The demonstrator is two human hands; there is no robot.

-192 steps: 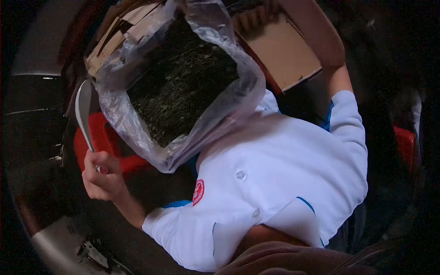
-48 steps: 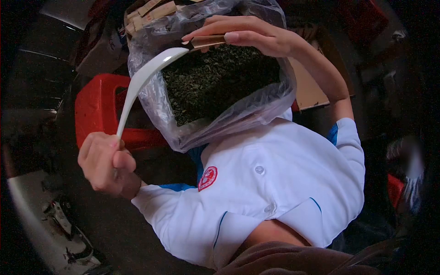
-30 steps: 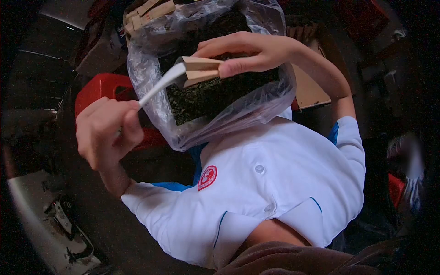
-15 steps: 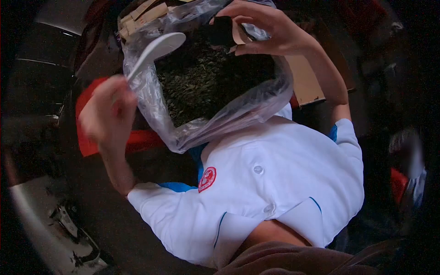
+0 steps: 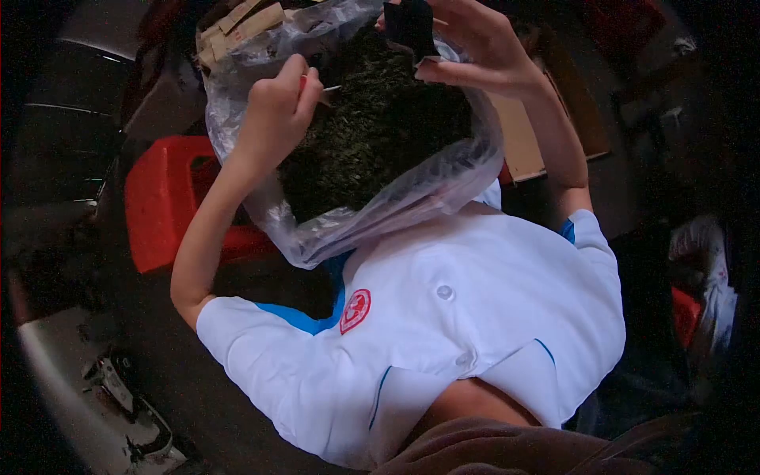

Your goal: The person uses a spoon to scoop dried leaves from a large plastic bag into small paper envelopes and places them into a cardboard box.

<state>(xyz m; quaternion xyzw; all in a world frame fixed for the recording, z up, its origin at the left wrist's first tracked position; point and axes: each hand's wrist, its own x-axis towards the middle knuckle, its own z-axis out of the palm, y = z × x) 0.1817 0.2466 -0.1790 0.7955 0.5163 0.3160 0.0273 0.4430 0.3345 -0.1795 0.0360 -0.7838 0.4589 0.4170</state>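
Observation:
My left hand (image 5: 279, 107) is closed around the handle of a white spoon (image 5: 332, 89). Only a sliver of the spoon shows past my fingers, low over the dark dried leaves (image 5: 348, 150). Those leaves fill a clear plastic bag (image 5: 467, 162) spread open in front of my body. At the far right side of the bag, my right hand (image 5: 479, 55) grips a small black pouch (image 5: 409, 30) between thumb and fingers. The pouch is over the leaves, partly cut off by the frame's top edge.
A red plastic stool (image 5: 158, 202) stands left of the bag. Flattened brown paper pieces (image 5: 245, 32) lie at the bag's far left. A cardboard flap (image 5: 518, 142) sticks out on the right, under my right forearm. Shiny machine parts (image 5: 115, 384) show at lower left.
My left hand has swung right and inward with the white spoon, from beside the bag to over the leaves. My right hand and the pouch have shifted slightly up and right.

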